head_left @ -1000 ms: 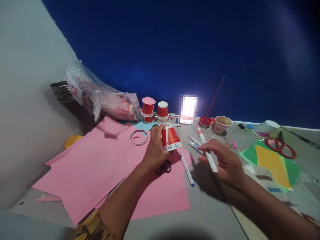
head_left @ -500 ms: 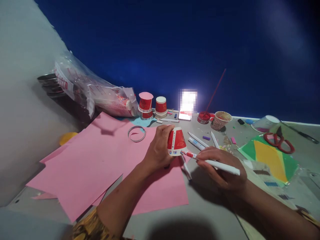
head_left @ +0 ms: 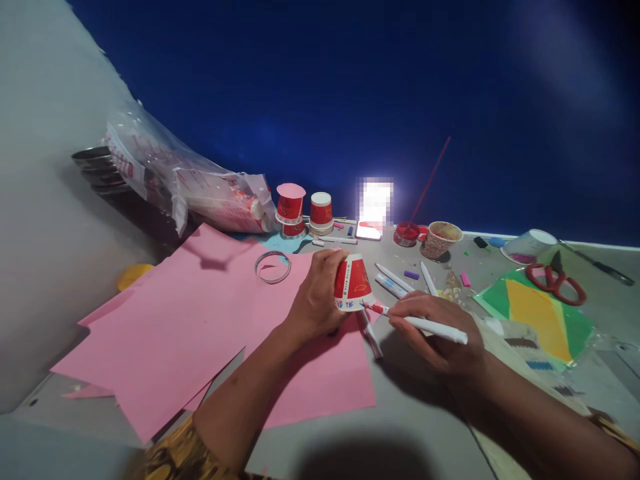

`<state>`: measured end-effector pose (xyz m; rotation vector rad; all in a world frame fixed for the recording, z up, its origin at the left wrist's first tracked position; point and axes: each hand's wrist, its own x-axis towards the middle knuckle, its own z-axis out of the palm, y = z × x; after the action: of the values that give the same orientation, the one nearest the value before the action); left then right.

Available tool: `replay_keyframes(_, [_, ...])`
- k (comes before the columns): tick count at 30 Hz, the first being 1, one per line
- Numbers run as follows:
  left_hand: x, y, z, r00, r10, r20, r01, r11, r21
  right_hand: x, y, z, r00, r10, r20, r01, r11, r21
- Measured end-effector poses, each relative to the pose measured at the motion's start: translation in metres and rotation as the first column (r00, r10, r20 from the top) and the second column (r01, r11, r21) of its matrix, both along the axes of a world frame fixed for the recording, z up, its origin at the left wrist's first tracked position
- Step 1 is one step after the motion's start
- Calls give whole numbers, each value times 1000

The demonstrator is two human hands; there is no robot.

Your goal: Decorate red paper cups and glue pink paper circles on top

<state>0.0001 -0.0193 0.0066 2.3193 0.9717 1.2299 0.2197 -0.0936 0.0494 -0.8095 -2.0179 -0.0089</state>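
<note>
My left hand (head_left: 316, 293) is closed around a red and white paper cup (head_left: 356, 280), held upside down with its wide rim lowest. Small blue and red marks run along the cup's white rim band. A white marker (head_left: 435, 328) with a red patterned front part is gripped in my right hand (head_left: 443, 333), and its tip touches or nearly touches that band. Beneath the cup lies another white pen (head_left: 371, 337), partly over the pink paper (head_left: 320, 387). More white markers (head_left: 393, 285) rest on the table just behind my right hand.
Large pink sheets (head_left: 165, 340) cover the left side, with a tape ring (head_left: 273, 267) on them. Red cups (head_left: 321, 212), a lit phone (head_left: 369, 230), a red paint pot (head_left: 407, 233) and a stained cup (head_left: 441, 241) line the back. Red-handled scissors (head_left: 555, 283) lie on green and yellow sheets (head_left: 537, 320).
My right hand and the marker's back end have shifted slightly left, toward the cup. The marker tip stays at the rim band; my left hand holds the cup in nearly the same place.
</note>
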Motion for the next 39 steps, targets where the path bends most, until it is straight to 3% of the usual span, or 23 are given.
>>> replay_keyframes(21, [0,0,2,1000,-1,23,1,1000,-1,1,-1,2,996,-21,-92,24,999,29])
replay_keyframes(33, [2,-1,-1,1000,-16,-3,16,1000,23,0,0,2,1000,-10,0,10,1000,28])
replay_keyframes(39, [1,-1,0,1000,-25,7,25,1000,12,2,0,5,998,-29,-57,30,999,18])
